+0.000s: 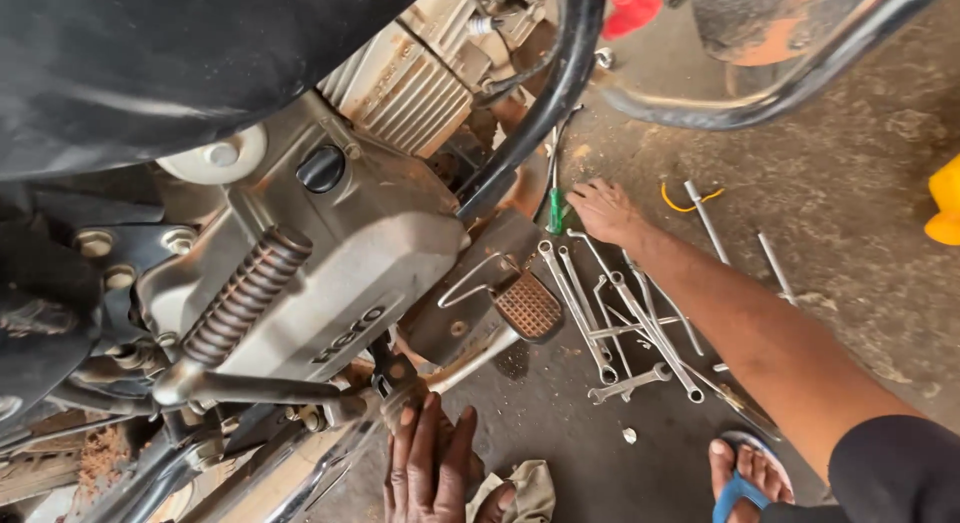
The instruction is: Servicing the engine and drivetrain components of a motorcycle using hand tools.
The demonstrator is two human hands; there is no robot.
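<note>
Right hand (603,211) stretched out to the green-handled screwdriver (556,211) on the floor (850,193), just beside the engine (330,233); fingers curl loosely at the handle, can't tell if they grip it. Left hand (430,468) flat, fingers straight and open, pressed under the frame near the rag (528,488). Spanners (610,328) lie scattered between footpeg (528,305) and right forearm.

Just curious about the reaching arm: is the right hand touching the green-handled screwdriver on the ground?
Touching. The head view shows the right hand with its fingertips closed over the top of the green-handled screwdriver, no gap between them.
</note>
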